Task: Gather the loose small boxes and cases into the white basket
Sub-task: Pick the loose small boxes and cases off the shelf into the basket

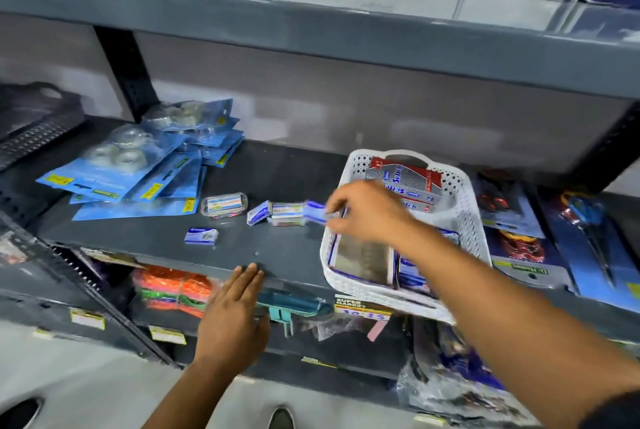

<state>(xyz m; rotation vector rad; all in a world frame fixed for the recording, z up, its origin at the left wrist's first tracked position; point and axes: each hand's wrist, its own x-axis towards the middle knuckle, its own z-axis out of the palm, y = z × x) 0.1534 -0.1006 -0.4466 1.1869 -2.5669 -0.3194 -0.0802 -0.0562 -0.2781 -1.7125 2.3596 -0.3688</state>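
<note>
1. Fingers [334,212] of the right hand [367,212] pinch a small blue box [316,211], blurred, just beside the left rim of the white basket [465,217].
2. Left hand [232,317] is flat, its fingers straight and together, holding nothing; the fingertips touch the near edge of the dark shelf [277,248].
3. On the shelf, left of the basket, lie the loose items: a clear plastic case [224,205], a small blue-and-white box [259,213] tilted on its edge, a second clear case [288,214] just beside it, and another blue box [201,236] nearer the front, apart from the rest.
4. Inside the basket sit a red-and-silver package [408,182] at the far end and flat boxes [362,257] at the near end.
5. Blue blister packs of tape [135,169] are heaped at the far left of the shelf.
6. Carded scissors [588,227] lie to the right of the basket.
</note>
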